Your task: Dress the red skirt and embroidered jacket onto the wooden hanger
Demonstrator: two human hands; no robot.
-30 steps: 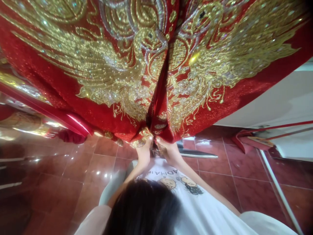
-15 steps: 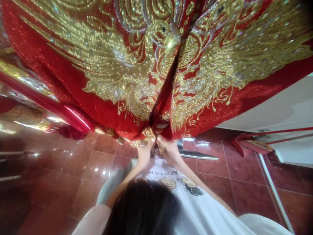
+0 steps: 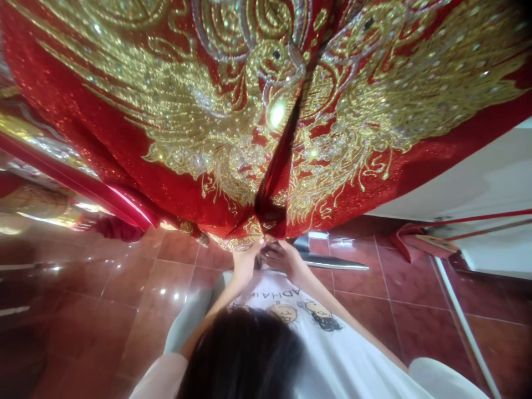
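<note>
Item: one red garment point(image 3: 245, 130) with gold embroidery point(image 3: 366, 113), located directly ahead of my hands and spread wide across the upper part of the view. Its upper part runs out of view. The lower edge reaches my fingers near the middle, where a dark central fold point(image 3: 275, 174) narrows down towards them.

Left hand point(image 3: 248, 256): closed on the gold-trimmed corner point(image 3: 238, 240) of the lower edge, thumb uppermost, just left of the fold's lower end. Right hand point(image 3: 290, 259): immediately beside the left, fingers curled inward below the same edge and partly in shadow; I cannot tell whether cloth is gripped in it. The two hands are close together, in front of my white shirt point(image 3: 332, 354).

Surroundings: red tiled floor point(image 3: 353, 299) beneath. A silver pointed piece point(image 3: 334, 262) extends to the right of my right hand, low and near the floor. A glossy pink-red strip point(image 3: 128, 204) slants at the left, well apart from my hands. A pale pole point(image 3: 465, 327) stands at the far right, near a white wall point(image 3: 474, 172).
</note>
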